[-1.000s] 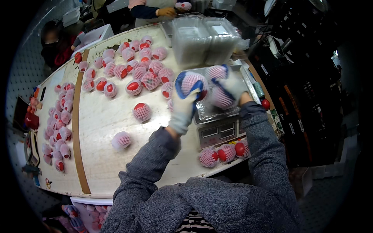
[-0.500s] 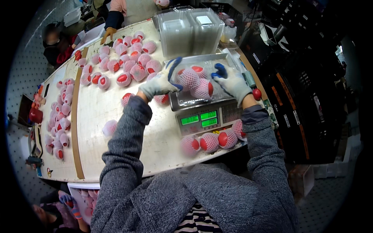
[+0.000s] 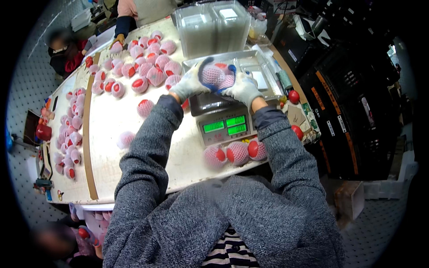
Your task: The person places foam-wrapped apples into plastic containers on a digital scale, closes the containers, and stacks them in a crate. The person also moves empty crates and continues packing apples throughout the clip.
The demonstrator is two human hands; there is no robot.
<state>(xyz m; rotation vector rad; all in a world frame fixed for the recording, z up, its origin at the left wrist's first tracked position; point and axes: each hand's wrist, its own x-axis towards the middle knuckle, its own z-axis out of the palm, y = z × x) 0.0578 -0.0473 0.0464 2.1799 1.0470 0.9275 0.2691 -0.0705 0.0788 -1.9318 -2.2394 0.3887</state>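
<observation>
My gloved left hand and gloved right hand are closed from both sides around a cluster of red fruits in pink foam nets. They are over the metal pan of a digital scale with green lit displays. Clear plastic with a white label shows on the pan beside my right hand. Whether the cluster rests on the pan or is lifted cannot be seen. Several netted fruits lie in a row in front of the scale, below my forearms.
Stacked clear plastic boxes stand behind the scale. Netted fruits cover the table's far middle, with more beyond a brown strip at left. Bare red fruits lie at right, near black crates. Co-workers' hands are at the table's edges.
My hands, apart before, have come together around the netted fruits on the scale. The view has shifted slightly. At the far side, a co-worker's hand now touches a netted fruit.
</observation>
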